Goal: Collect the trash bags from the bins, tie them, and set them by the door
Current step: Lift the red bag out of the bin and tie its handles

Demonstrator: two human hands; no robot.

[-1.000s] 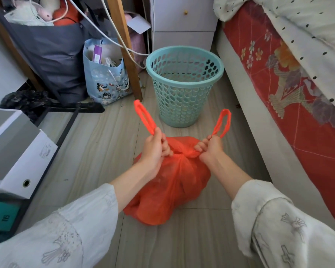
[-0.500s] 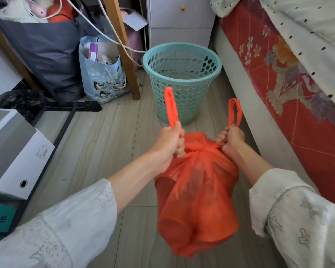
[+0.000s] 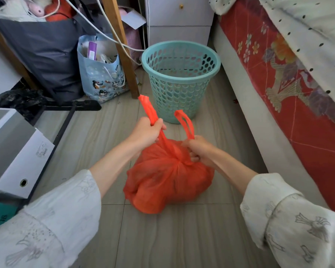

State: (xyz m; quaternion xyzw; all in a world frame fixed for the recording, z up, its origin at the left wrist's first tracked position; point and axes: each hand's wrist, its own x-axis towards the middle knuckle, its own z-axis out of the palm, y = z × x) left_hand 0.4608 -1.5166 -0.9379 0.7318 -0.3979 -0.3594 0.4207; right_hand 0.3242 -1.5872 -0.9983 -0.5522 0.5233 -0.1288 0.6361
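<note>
One orange trash bag (image 3: 168, 178) sits on the tiled floor (image 3: 182, 238) in front of one teal mesh bin (image 3: 180, 80), apart from it. The bag has two handle loops, both standing upward. The left hand (image 3: 146, 132) has its grip clenched around the left handle loop (image 3: 149, 111); the right hand (image 3: 198, 149) has its grip clenched at the base of the right handle loop (image 3: 186, 122). The bag's neck is gathered between the two hands. One bed (image 3: 290, 78) runs along the right, and two fabric bags, one dark (image 3: 46, 53) and one blue (image 3: 103, 78), stand at the left.
</note>
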